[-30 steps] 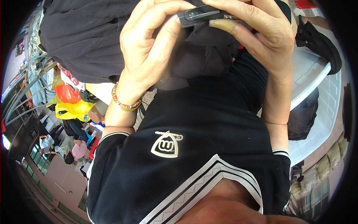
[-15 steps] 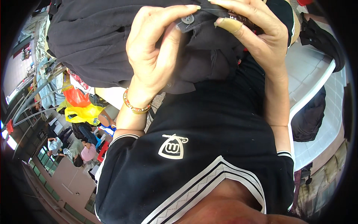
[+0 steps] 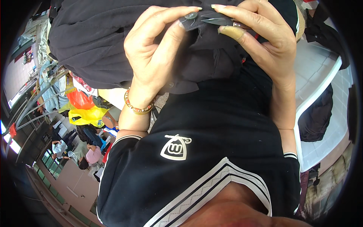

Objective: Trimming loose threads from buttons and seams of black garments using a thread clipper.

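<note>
A dark garment (image 3: pixel 94 45) lies heaped over my lap and rises to both hands. Between thumb and forefinger, my left hand (image 3: pixel 149 49) pinches an edge of it beside a round dark button (image 3: pixel 191 16), where a loose thread end shows. Thread snips (image 3: pixel 217 20) sit in my right hand (image 3: pixel 264 38), their pointed blades spread and aimed left toward the button, a short gap away. The thumb of that hand wears a yellowish covering. Its palm and fingers hide the snips' handles.
On the right stands a white plastic tub (image 3: pixel 325 151) with dark cloth (image 3: pixel 315 113) in it; more black cloth (image 3: pixel 327 38) hangs over its rim. A yellow bag (image 3: pixel 89 115) and a red bag (image 3: pixel 80 99) lie at left. Several people sit farther off.
The snips' blades, mostly hidden before, now show plainly near the button. My right hand has shifted slightly right, and the button has tilted in my left hand's pinch.
</note>
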`<state>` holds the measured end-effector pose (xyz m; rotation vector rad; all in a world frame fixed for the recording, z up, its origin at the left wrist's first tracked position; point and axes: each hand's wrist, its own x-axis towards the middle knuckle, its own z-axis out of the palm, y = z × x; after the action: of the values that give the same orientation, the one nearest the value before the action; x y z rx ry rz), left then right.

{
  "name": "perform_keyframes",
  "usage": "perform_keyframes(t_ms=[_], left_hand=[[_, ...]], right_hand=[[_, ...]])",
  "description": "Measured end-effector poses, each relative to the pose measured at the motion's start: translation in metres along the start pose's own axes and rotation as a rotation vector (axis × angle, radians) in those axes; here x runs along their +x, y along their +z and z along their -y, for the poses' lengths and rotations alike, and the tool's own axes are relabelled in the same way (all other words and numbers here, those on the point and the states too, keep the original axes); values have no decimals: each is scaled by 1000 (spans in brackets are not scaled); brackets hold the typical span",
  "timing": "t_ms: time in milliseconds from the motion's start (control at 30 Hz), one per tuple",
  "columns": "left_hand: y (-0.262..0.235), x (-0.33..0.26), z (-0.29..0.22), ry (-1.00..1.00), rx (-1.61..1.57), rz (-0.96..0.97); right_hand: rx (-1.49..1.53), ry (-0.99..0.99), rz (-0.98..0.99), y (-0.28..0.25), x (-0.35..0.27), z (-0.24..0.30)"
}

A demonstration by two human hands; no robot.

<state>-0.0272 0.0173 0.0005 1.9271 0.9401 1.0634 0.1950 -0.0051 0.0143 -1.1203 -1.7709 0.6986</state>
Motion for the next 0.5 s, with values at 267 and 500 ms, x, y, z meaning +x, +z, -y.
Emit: perform_keyframes(t_ms=[267, 500], left_hand=[[1, 2, 0, -37, -58, 26], [7, -3, 3, -59, -93, -42]], right_hand=[[-103, -48, -5, 3, 2, 2], [-99, -52, -10, 4, 2, 1]])
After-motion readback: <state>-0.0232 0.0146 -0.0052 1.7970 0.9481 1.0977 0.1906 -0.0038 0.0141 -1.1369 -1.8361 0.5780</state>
